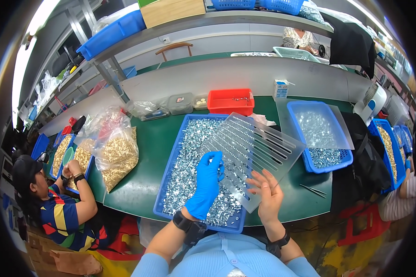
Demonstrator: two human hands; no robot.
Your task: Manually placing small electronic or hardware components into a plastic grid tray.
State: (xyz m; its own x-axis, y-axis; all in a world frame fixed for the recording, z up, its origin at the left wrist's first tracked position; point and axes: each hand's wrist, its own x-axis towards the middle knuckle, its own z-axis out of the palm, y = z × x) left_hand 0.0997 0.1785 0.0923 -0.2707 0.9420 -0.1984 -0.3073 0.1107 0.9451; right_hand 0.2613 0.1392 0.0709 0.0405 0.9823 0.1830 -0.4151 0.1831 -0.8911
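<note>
A blue tray (160,198) full of small silvery metal parts (185,171) lies right in front of me. Tilted over its right side is a clear slotted plastic plate (282,143), with small parts lined up in several of its left slots. My right hand (267,196), bare, grips the plate's near right edge between thumb and fingers. In a blue glove, my left hand (206,184) is at the plate's left part, above the loose parts. Its fingers are curled together; whatever they may hold is too small or hidden to make out.
Tweezers (313,190) lie to the right, near a second blue tray (346,159) partly covered by a clear sheet. A red bin (231,101) stands behind. Bags of brass-coloured parts (118,157) lie left, beside a seated co-worker (55,203). A shelf (217,19) spans above.
</note>
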